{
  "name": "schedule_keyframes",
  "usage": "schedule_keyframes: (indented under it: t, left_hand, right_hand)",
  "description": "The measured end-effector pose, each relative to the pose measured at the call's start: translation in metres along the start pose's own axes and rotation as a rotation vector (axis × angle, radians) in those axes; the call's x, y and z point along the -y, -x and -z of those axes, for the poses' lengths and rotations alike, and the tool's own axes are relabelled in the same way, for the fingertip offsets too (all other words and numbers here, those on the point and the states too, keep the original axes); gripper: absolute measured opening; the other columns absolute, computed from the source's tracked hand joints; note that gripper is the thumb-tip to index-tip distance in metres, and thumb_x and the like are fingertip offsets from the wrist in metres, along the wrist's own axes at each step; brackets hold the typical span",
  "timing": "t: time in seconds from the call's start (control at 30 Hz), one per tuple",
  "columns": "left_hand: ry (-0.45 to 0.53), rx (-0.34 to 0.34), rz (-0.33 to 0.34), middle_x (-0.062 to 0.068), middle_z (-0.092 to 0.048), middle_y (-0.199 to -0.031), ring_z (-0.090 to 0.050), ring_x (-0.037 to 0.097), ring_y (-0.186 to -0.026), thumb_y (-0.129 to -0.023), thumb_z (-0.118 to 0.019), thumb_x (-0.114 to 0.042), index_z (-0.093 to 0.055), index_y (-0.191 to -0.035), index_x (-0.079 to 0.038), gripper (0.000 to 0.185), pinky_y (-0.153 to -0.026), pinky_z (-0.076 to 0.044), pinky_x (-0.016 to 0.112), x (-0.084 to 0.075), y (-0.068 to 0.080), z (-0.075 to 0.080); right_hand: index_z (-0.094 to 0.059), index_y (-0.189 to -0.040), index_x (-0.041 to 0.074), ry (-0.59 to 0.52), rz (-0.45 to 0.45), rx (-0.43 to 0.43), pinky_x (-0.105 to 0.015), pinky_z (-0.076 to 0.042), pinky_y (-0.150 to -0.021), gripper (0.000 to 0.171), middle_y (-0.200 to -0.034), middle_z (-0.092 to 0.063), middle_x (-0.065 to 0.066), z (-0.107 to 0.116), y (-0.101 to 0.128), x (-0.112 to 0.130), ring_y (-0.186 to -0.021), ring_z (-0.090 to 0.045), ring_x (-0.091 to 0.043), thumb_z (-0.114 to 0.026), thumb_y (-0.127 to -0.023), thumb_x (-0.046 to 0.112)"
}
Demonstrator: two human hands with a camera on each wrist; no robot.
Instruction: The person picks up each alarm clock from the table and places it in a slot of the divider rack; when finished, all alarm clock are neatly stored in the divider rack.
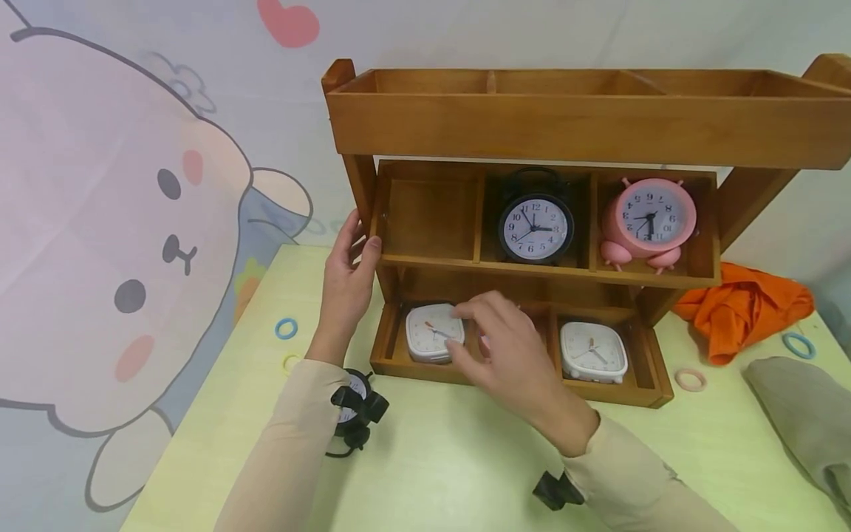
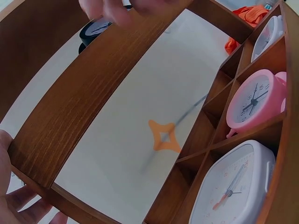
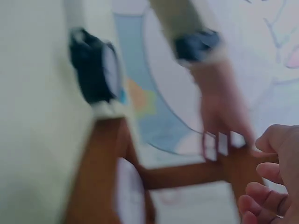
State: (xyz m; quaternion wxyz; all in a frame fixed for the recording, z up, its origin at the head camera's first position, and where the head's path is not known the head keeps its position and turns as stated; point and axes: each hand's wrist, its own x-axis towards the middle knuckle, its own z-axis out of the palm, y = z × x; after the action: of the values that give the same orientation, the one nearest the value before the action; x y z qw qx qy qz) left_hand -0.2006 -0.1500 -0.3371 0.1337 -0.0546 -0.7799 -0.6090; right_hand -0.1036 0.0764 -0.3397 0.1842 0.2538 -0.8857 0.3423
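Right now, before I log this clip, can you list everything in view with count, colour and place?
wooden shelf: 1, brown, three tiers, at the back of the table
round black clock: 1, black, middle tier, centre compartment
pink clock: 1, pink, middle tier, right compartment
white square clocks: 2, white, bottom tier, left and right compartments
small black clock: 1, black, on the table in front of the shelf, partly behind the left forearm
orange cloth: 1, orange, right of the shelf
grey-green cloth: 1, right edge of the table
hair rings: 4, blue, yellow, pink, blue, on the table
table: 1, pale yellow-green
left hand: holds the shelf's left post
right hand: over the bottom tier, fingertips at the left white clock; grip unclear
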Motion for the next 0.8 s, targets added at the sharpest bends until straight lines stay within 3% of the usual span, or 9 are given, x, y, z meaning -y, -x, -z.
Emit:
schedule_keyframes:
  t: [0.13,0.3,0.57,0.8]
  left_hand:
    - [-0.006,0.001,-0.002,0.010,-0.043,-0.153,-0.049,0.026,-0.135,-0.101,-0.051,-0.027,-0.032,-0.155,-0.017,0.058,-0.111,-0.041,0.043,-0.001,0.001,0.000]
    - [-0.002,0.000,-0.004,0.010,-0.044,-0.153,-0.049,0.026,-0.135,-0.101,-0.051,-0.028,-0.032,-0.155,-0.018,0.058,-0.111,-0.041,0.044,0.000,0.000,0.000]
    - [-0.008,0.003,-0.006,0.010,-0.045,-0.152,-0.049,0.027,-0.134,-0.101,-0.051,-0.029,-0.033,-0.155,-0.019,0.057,-0.111,-0.041,0.045,0.000,0.000,0.001]
    - [-0.004,0.004,-0.011,0.011,-0.045,-0.152,-0.049,0.027,-0.134,-0.101,-0.051,-0.027,-0.032,-0.155,-0.017,0.058,-0.110,-0.041,0.044,-0.001,0.001,0.001]
  right_hand:
    - [-0.062,-0.122,0.013,-0.071,-0.049,0.148,-0.036,-0.051,-0.096,0.043,-0.120,-0.061,-0.001,-0.038,0.008,0.005,-0.112,-0.057,-0.017,-0.075,-0.085,0.030]
    - [-0.058,-0.132,0.014,-0.141,-0.066,0.290,-0.037,-0.047,-0.101,0.055,-0.126,-0.059,-0.001,-0.077,0.014,0.013,-0.117,-0.054,-0.018,-0.075,-0.083,0.033]
    - [-0.051,-0.139,0.014,-0.145,0.022,0.384,-0.036,-0.042,-0.109,0.071,-0.139,-0.050,-0.003,-0.122,0.021,0.021,-0.127,-0.049,-0.020,-0.080,-0.078,0.036]
    - [-0.041,-0.149,0.022,-0.142,0.019,0.453,-0.038,-0.043,-0.107,0.084,-0.148,-0.043,-0.003,-0.147,0.027,0.021,-0.125,-0.049,-0.023,-0.080,-0.078,0.045]
